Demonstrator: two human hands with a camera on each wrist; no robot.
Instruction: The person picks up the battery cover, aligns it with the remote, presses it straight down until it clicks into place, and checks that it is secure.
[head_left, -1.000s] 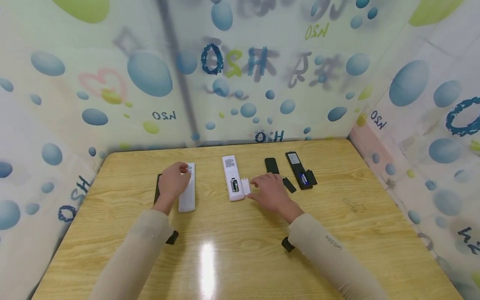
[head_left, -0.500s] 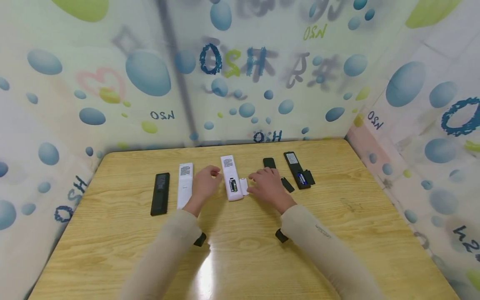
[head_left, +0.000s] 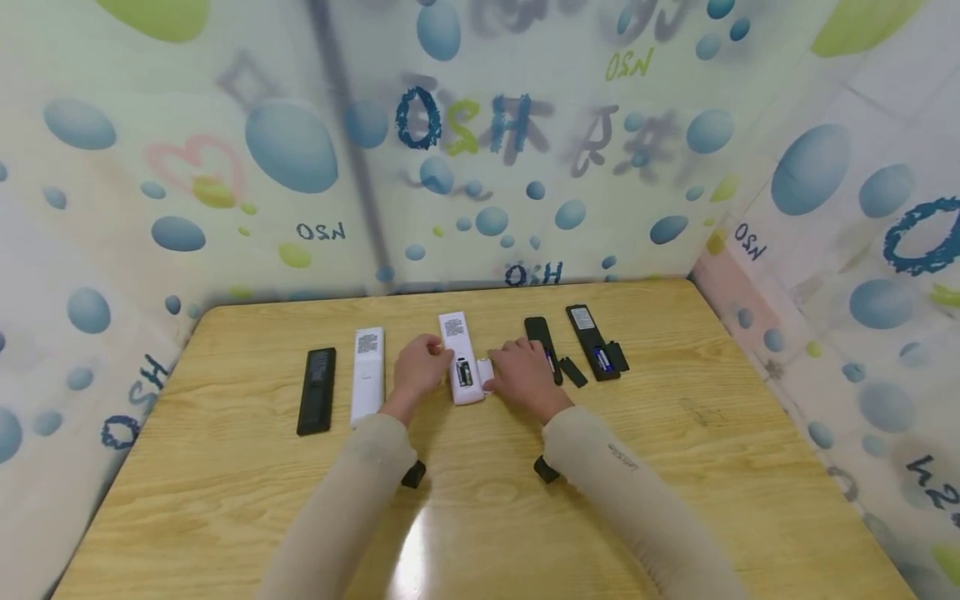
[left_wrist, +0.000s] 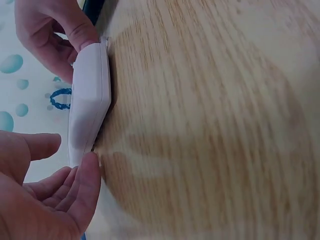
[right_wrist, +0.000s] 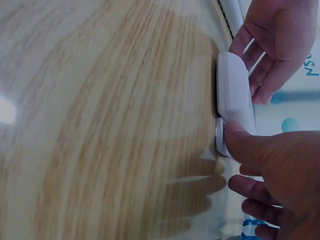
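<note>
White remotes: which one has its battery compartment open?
The white remote between the left hand and right hand: a battery shows and its white cover lies beside it. The other white remote, farther left, has its back closed.

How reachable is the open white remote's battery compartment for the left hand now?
Likely yes: the battery compartment faces up uncovered, the left hand is beside the white remote, and the right hand is across from it, at the white battery cover.

Head: from above, forward and down over desk (head_left: 187,475). Wrist views: close, low, sideways; both catch white remote (left_wrist: 90,90).
</note>
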